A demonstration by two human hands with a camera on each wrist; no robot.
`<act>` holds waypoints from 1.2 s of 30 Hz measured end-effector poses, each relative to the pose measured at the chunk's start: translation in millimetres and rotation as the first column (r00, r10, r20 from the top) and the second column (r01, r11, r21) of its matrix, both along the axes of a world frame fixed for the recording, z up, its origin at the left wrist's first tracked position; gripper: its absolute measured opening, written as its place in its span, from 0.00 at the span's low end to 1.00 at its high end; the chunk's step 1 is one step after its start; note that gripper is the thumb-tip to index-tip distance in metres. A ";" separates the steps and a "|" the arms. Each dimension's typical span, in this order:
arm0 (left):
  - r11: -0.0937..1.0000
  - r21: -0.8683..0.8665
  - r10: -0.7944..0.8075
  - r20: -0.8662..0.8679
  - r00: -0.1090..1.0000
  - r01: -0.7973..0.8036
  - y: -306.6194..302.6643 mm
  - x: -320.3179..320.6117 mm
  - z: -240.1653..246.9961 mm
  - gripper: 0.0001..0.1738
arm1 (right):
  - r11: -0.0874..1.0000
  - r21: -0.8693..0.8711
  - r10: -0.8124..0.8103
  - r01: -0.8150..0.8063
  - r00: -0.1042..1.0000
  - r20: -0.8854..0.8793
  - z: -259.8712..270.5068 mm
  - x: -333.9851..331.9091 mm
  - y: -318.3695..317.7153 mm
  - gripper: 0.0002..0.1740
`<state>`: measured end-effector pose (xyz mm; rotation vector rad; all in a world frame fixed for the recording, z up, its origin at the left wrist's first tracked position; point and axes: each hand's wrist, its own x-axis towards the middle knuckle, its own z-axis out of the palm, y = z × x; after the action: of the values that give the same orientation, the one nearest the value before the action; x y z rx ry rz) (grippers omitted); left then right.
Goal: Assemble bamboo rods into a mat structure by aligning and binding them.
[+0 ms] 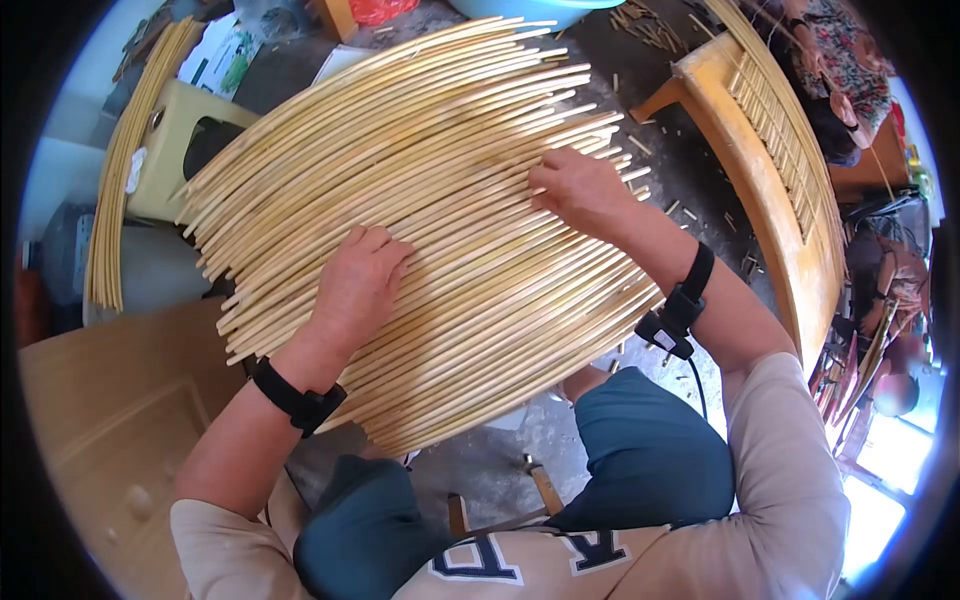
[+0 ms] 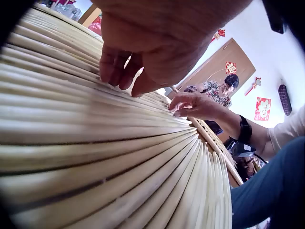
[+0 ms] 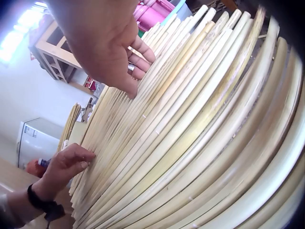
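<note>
A wide row of long pale sticks [image 1: 430, 300], apparently peeled bamboo or cane, lies side by side in front of the person. The left hand [image 1: 362, 283] touches the sticks left of the middle, its fingers bent downward. Farther right and toward the back, the right hand [image 1: 585, 195] rests its fingertips on the row near the uneven stick ends. In the right wrist view, the thumb and fingers of the right hand [image 3: 112, 59] are spread apart over the sticks. The left wrist view shows the fingertips of the left hand [image 2: 128, 71] right at the stick surfaces.
A beige stool [image 1: 175, 150] stands at the left, with a bundle of sticks [image 1: 135, 170] beside it. On the right is a wooden bench [image 1: 770, 170]. Short offcuts [image 1: 640, 145] are scattered over the floor, and a blue basin [image 1: 540, 12] sits at the back. Another person [image 1: 850, 70] is beyond the bench.
</note>
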<state>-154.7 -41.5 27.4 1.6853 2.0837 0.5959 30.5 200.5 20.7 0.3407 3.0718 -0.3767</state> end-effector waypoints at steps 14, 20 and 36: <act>0.968 0.213 0.145 -0.045 0.988 -0.132 -15.2 17.3 -13.8 0.18 | 0.994 0.040 0.104 -0.098 0.974 -0.201 4.4 2.1 -41.2 0.32; 0.988 0.138 -0.072 0.041 0.997 0.066 -13.9 -20.3 -12.5 0.14 | 0.911 0.004 0.412 -0.412 0.911 0.023 -13.6 7.6 -86.4 0.56; 1.000 0.018 -0.010 -0.011 1.000 0.010 -23.3 3.7 -13.4 0.19 | 0.881 -0.077 0.472 -0.467 0.879 0.067 5.3 17.8 -82.1 0.54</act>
<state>-151.0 -64.8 14.0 1.7115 2.0819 0.6056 48.4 118.5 26.0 -0.3820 2.9125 -0.4114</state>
